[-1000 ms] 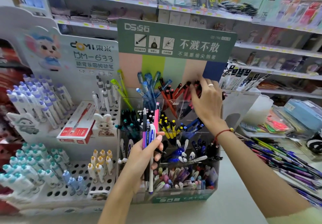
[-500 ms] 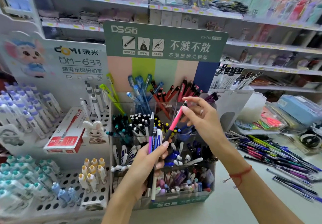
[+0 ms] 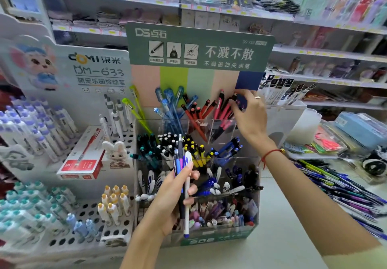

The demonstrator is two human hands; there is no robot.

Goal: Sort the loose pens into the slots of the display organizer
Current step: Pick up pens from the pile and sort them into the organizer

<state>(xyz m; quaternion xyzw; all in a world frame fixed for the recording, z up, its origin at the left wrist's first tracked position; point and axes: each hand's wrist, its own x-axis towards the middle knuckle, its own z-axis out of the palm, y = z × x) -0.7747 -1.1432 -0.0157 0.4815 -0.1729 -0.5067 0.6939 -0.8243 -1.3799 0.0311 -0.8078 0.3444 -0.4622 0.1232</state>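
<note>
The clear tiered display organizer [image 3: 209, 240] with a green header stands in the middle, its slots full of pens sorted by colour. My left hand [image 3: 171, 199] grips a small bundle of loose pens [image 3: 181, 164], blue, pink, white and dark, upright in front of the middle tiers. My right hand [image 3: 250, 118] reaches into the top-right slot, where its fingertips pinch the upper end of a pink pen [image 3: 227, 109] among the red and pink ones. A heap of loose pens [image 3: 335, 187] lies on the counter to the right.
A white pegboard display [image 3: 62, 210] with capped pens, a red box [image 3: 83, 160] and a rabbit figure [image 3: 116, 151] stands on the left. Packed pouches [image 3: 356, 130] sit at the far right. Stocked shelves [image 3: 314, 53] run behind.
My right hand drew a pink pen from the left hand's bundle, then carried it up and back into the top-right slot. The left hand kept the remaining pens almost still.
</note>
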